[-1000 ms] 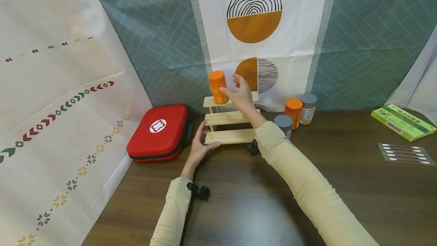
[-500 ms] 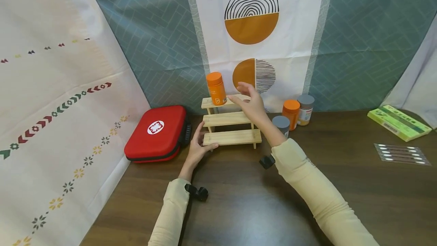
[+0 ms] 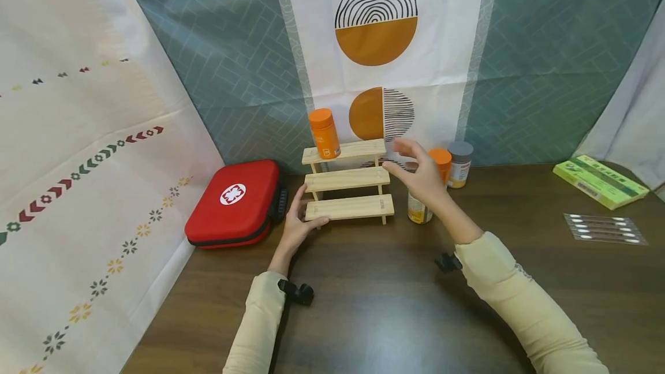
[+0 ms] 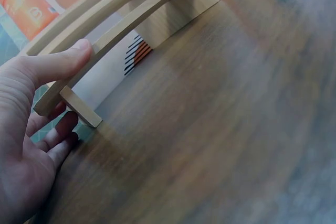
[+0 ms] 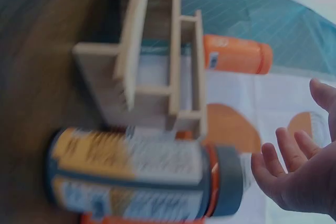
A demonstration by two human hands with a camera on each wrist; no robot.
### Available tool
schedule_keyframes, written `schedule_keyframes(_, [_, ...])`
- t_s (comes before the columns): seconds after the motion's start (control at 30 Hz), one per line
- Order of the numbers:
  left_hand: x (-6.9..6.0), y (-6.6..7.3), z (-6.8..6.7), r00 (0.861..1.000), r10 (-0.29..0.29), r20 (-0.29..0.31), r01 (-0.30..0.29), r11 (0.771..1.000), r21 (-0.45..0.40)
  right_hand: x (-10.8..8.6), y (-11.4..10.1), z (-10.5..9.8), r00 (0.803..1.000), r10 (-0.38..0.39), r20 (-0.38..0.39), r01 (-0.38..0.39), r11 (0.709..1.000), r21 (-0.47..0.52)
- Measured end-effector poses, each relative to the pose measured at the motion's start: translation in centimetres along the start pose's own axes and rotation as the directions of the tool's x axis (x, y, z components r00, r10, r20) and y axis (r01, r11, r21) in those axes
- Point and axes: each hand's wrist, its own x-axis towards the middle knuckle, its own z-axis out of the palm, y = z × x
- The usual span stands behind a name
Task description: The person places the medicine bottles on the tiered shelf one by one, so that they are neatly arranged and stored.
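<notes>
A three-tier wooden rack stands near the back of the table, with an orange bottle upright at the left of its top tier. The left hand grips the rack's lower left end; in the left wrist view its thumb lies over the bottom tier, the other fingers below. Holding nothing, the right hand is in the air over a grey-lidded bottle, its fingers spread and slightly bent. That hand hides the bottle's lid in the head view; the right wrist view shows the lid.
Behind the right hand stand another orange bottle and another grey-lidded bottle. A red case lies left of the rack. Far right are a green box and a pack of cotton swabs. Curtains hang behind.
The right hand has moved away from the orange bottle on the top tier, rightward and down to the grey-lidded bottle. The left hand keeps its grip on the rack. The head view has shifted slightly.
</notes>
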Motion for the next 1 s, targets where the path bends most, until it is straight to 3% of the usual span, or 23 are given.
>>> schedule_keyframes(0.17, [-0.1,0.1,-0.4,1.000,-0.016,0.004,0.016,0.999,-0.034,-0.7,1.4,-1.4,0.999,0.045,-0.007,-0.045,0.998,-0.039])
schedule_keyframes(0.4, [-0.8,2.4,-0.3,0.998,-0.038,0.042,0.040,0.998,-0.048,-1.5,2.9,-2.9,0.994,0.108,-0.026,-0.109,0.992,-0.057])
schedule_keyframes(0.67, [-0.9,2.5,0.0,0.999,-0.025,0.047,0.029,0.997,-0.070,-2.6,4.2,-4.1,0.987,0.157,-0.020,-0.157,0.986,-0.047])
schedule_keyframes(0.73, [-0.6,1.8,0.0,0.999,-0.004,0.036,0.006,0.997,-0.074,-2.7,4.4,-4.2,0.986,0.163,-0.022,-0.163,0.986,-0.028])
schedule_keyframes(0.87, [-0.5,1.8,-0.1,1.000,-0.004,0.031,0.006,0.998,-0.070,-2.8,4.9,-4.1,0.986,0.168,-0.019,-0.169,0.985,-0.028])
schedule_keyframes(1.0, [-0.9,2.6,0.0,0.999,-0.017,0.034,0.019,0.997,-0.073,-2.9,5.1,-4.1,0.982,0.187,0.017,-0.186,0.981,-0.047])
